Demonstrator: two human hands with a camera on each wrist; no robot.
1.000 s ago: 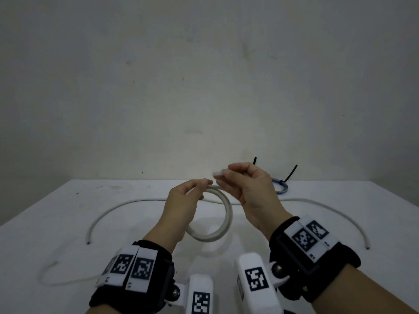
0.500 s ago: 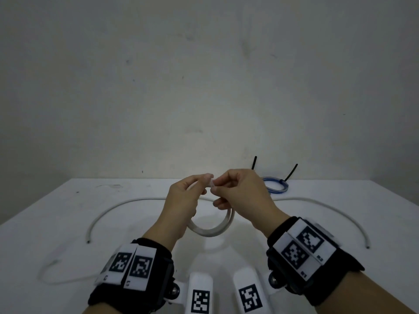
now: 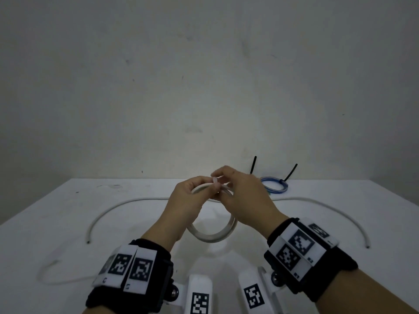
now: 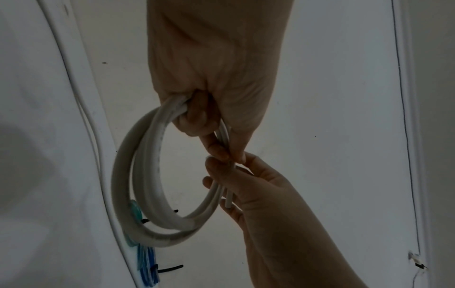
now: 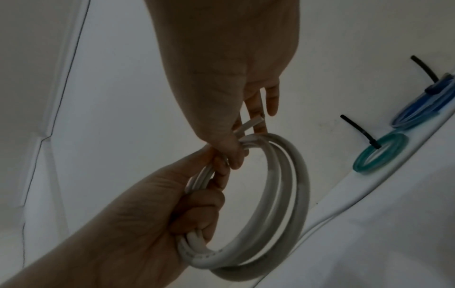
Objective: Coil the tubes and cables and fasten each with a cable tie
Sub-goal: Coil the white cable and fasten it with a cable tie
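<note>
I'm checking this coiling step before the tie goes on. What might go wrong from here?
The white coil has no tie visible on it; only the left hand and right hand keep it bunched, so a slip may let the loops spring apart. The free end sticks out and might escape. A loose white tube lies beneath and could snag.
</note>
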